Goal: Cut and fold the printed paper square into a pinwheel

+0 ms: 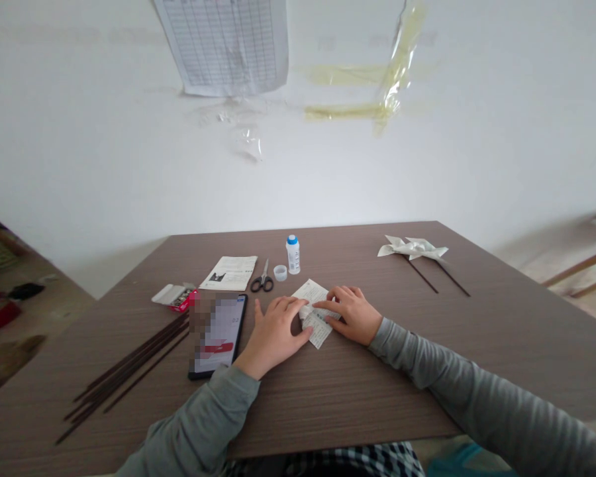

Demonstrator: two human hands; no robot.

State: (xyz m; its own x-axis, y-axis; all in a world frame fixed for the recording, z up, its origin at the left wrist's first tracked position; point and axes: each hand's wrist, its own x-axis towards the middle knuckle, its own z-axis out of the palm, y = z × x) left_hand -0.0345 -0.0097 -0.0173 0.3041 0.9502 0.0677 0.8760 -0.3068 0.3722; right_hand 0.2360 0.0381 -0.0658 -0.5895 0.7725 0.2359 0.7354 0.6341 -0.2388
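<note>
A printed piece of paper (318,331) lies on the table between my hands, with a part folded or curled up near its middle. My left hand (277,333) is at its left side, fingers apart, thumb and fingertips touching the raised part. From the right, my right hand (351,314) rests on the paper with its fingers spread. Beyond them stand a white glue bottle with a blue top (293,254), a small clear cap (280,272) and black-handled scissors (262,281).
Left of my hands lie a phone (219,336), dark thin sticks (124,371), an opened red and white box (176,297) and a stack of printed paper (230,273). Two paper pinwheels (413,248) on sticks lie at the back right, near the wall.
</note>
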